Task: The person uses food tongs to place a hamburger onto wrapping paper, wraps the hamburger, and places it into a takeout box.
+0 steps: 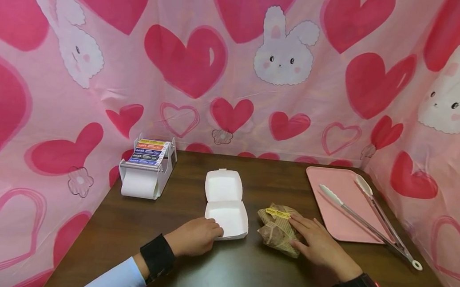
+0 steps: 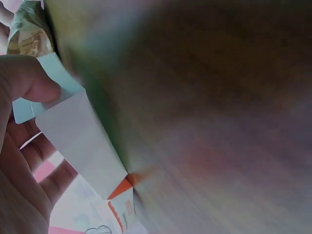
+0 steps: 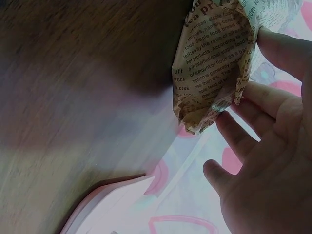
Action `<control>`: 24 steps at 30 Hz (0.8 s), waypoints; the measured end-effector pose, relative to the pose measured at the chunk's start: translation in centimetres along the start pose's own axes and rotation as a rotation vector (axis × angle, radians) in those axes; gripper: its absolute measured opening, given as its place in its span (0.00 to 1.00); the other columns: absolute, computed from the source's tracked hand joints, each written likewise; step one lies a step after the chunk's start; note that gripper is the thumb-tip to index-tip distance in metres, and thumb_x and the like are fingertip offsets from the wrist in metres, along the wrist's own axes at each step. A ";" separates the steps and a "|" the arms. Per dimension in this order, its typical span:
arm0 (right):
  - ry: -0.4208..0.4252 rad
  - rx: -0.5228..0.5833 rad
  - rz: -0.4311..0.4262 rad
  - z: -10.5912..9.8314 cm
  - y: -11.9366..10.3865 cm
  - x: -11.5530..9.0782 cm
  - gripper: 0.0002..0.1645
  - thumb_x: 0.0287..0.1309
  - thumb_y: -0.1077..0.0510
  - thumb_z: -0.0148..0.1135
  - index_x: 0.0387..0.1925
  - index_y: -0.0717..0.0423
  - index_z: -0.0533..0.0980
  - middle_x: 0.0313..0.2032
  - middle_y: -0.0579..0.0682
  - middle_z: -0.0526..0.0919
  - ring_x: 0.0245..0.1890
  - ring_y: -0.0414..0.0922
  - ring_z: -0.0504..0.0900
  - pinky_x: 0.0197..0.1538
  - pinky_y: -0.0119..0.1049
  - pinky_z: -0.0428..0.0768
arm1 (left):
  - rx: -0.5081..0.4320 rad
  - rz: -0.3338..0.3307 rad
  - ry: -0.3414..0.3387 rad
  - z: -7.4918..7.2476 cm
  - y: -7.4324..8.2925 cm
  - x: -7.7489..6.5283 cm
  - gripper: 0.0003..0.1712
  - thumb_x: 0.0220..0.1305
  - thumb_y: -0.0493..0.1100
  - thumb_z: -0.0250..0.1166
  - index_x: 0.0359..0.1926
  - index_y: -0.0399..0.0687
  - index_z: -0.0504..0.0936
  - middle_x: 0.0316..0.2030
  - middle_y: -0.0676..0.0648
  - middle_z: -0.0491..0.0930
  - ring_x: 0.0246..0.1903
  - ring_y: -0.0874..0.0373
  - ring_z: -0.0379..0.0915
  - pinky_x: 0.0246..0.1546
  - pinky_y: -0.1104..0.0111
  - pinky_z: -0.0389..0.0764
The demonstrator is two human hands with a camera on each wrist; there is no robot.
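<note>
A white clamshell takeout box (image 1: 228,219) stands with its lid (image 1: 224,186) folded back on the dark table. My left hand (image 1: 196,237) pinches the near left corner of its base. The left wrist view shows the thumb (image 2: 41,87) on the box wall (image 2: 80,141), with the fingers on the other side. To the right of the box lies a bundle wrapped in brown printed paper (image 1: 277,235), with a yellow label (image 1: 278,213) on top. My right hand (image 1: 319,245) rests its fairly straight fingers on the bundle's right side, as the right wrist view also shows on the printed paper (image 3: 209,63).
A label dispenser (image 1: 146,168) with several coloured label rolls stands at the back left. On the right, metal tongs (image 1: 368,226) lie across a pink tray (image 1: 331,186), their handle end past its near edge. A heart-and-rabbit patterned cloth (image 1: 238,86) hangs around the table.
</note>
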State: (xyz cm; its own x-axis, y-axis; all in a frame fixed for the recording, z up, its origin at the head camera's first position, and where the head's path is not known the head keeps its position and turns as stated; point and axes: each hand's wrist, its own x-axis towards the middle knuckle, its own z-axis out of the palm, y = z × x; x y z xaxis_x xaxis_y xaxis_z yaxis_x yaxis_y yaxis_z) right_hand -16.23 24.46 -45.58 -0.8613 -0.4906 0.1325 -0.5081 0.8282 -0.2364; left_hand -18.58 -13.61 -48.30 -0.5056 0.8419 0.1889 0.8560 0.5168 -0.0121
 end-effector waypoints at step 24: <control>-0.032 0.074 -0.016 -0.5 0.5 -1.5 0.37 0.64 0.47 0.68 0.68 0.59 0.72 0.70 0.59 0.71 0.68 0.62 0.70 0.67 0.68 0.59 | -0.127 0.071 -0.079 -1.5 3.0 -1.7 0.10 0.55 0.37 0.71 0.33 0.56 0.79 0.26 0.61 0.72 0.30 0.67 0.68 0.33 0.78 0.68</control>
State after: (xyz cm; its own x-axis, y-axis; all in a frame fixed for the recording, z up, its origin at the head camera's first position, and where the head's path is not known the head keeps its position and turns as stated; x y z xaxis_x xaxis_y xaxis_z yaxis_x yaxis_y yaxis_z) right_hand -15.21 25.78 -45.46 -0.8519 -0.5129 0.1063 -0.5189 0.7987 -0.3047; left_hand -14.99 -13.73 -47.16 -0.4457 0.8879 0.1136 0.8942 0.4358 0.1023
